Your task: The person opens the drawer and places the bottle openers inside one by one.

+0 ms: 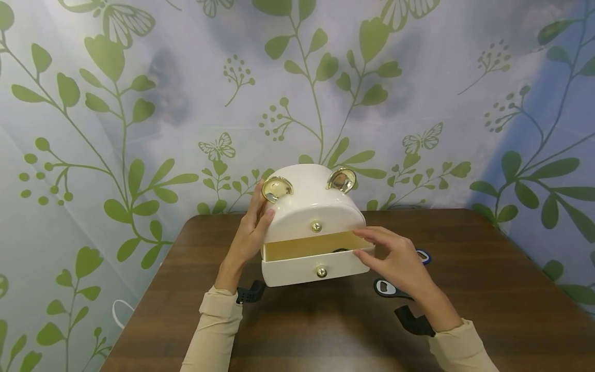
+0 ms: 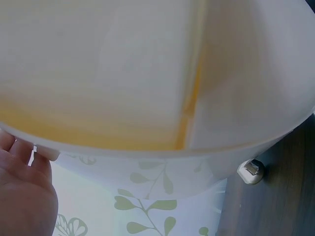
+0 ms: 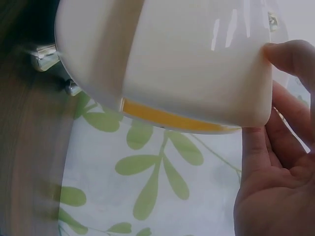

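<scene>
A small white two-drawer box (image 1: 307, 206) with gold ears and round gold knobs is held tilted above the table. Its lower drawer (image 1: 297, 275) is pulled out and has a yellowish inside. Part of a dark thing (image 1: 341, 250) shows in it; its kind cannot be made out. My left hand (image 1: 248, 232) grips the box's left side, the thumb near the front edge. With thumb and fingers, my right hand (image 1: 395, 256) pinches the drawer's right front corner. In the right wrist view, the thumb (image 3: 288, 54) lies at the drawer's front and other fingers along its side.
On the brown table (image 1: 297, 341), a black bottle opener (image 1: 390, 289) lies below the right hand. A blue-rimmed opener (image 1: 424, 256) is partly hidden behind that hand. A patterned cloth (image 1: 176, 113) hangs behind the table. At the left edge, a white cable loop (image 1: 117, 315) shows.
</scene>
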A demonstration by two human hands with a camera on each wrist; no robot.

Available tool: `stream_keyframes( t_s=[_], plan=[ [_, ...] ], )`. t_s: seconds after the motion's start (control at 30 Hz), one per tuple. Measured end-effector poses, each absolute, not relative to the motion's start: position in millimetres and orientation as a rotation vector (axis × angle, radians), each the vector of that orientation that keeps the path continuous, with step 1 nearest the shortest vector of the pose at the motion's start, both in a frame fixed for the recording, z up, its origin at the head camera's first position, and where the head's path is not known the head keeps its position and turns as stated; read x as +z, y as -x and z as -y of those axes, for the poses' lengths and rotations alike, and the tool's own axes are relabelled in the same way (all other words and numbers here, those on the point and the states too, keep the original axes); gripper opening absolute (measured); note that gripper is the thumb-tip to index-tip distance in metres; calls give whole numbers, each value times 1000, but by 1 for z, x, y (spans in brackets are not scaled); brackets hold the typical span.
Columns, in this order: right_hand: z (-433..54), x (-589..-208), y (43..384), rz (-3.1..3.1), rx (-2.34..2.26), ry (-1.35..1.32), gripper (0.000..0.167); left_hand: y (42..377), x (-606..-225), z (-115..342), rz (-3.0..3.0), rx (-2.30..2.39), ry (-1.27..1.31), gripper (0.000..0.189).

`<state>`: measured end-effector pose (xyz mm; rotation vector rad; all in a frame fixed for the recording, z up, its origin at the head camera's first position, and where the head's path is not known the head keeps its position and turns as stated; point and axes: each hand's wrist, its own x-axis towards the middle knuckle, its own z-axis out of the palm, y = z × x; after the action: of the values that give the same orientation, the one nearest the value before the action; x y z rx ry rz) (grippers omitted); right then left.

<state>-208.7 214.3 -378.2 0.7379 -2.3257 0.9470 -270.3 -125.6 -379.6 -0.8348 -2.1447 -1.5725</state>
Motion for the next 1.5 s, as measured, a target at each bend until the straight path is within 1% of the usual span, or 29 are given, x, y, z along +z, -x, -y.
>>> stream_keyframes(
  t_s=[0.67, 0.93, 1.2, 1.5],
  plan=[
    [-215, -378, 210, 2312, 938, -733, 44, 271, -381, 126, 2144, -1563, 837, 73],
    [-220, -377, 214, 2257, 1007, -755, 44, 271, -379, 126, 2142, -1563, 841, 72],
    [-231, -375, 216, 2270, 1012, -675, 40, 271, -381, 126, 2138, -1551, 845, 73],
    [-247, -377, 221, 2280, 957, -618, 40, 272, -381, 126, 2139, -1556, 840, 73]
  ],
)
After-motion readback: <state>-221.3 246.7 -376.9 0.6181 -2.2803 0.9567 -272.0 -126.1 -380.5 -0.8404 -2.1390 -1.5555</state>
